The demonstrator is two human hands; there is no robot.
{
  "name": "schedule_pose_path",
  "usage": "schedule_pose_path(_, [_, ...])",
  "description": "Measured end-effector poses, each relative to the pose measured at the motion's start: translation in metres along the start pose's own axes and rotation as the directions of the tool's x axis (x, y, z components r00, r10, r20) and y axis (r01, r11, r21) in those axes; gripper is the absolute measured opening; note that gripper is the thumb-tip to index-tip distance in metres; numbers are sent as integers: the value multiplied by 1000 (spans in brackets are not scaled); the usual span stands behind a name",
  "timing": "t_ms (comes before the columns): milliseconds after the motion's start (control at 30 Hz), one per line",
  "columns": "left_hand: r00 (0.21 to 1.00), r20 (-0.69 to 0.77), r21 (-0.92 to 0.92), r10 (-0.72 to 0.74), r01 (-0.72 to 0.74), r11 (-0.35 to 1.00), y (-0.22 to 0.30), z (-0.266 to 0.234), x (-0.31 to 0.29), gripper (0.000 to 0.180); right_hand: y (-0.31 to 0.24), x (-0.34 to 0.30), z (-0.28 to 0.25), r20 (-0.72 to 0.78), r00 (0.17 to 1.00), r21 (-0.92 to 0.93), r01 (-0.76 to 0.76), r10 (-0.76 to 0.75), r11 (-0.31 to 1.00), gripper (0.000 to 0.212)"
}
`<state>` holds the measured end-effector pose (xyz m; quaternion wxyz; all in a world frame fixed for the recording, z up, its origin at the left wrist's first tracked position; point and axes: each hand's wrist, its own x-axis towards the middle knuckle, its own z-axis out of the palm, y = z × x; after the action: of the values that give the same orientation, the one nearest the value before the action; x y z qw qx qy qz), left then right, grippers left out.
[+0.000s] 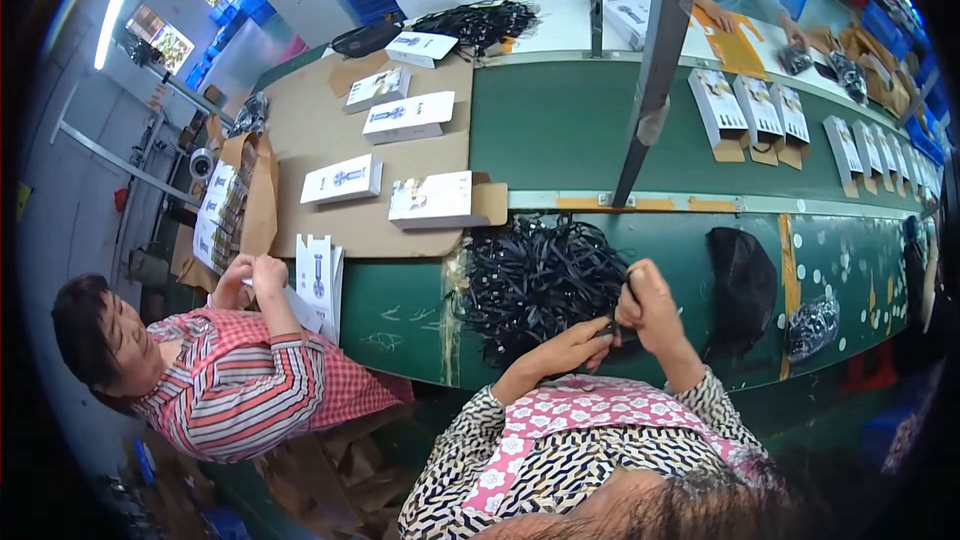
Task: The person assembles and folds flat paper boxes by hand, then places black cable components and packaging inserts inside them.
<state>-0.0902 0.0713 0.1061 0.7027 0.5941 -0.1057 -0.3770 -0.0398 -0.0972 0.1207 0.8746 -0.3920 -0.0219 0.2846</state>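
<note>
- Brought close together just before the body, left hand (585, 344) lower, right hand (648, 306) curled into a fist, above and to the right.
- Pinching between both something dark and narrow, apparently a black strap (616, 338); cannot tell just how each fingertip sits.
- Just beyond and left of the hands, piled on the green table (670, 240): a tangled heap of black straps (545, 280), seemingly of the same kind.
- Expect to handle as light, soft and limp, judging by the loose loops; hardly fragile, but likely to snag on neighbours.
- Perhaps slightly slippery, given the faint sheen; best taken flat between thumb and forefinger, near a free end.
- Keep clear of the dome-shaped black cloth item (742, 285) right of the hands and, farther right, the clear bag of dark items (814, 328).
</note>
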Motion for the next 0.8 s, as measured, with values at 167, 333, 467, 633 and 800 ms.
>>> schedule_pose_path(167, [997,-68,-390,-32,3,921,-32,-41,-11,15,37,42,15,502,774,-865,449,-387,-224,21])
schedule_pose_path(333, [928,-373,-71,-10,-18,997,-3,-109,-16,24,37,60,-6,272,870,-957,290,-411,-20,21])
schedule_pose_path(467, [554,-745,606,371,331,723,-3,-171,0,41,30,59,-49,-134,944,-743,105,-301,661,16])
schedule_pose_path(633, [538,-793,605,285,641,473,-24,-219,11,47,32,32,-68,-441,890,-74,-167,118,983,17])
schedule_pose_path(800, [398,-713,676,578,609,415,-25,-215,-13,34,40,3,-55,-369,883,10,-308,289,951,18])
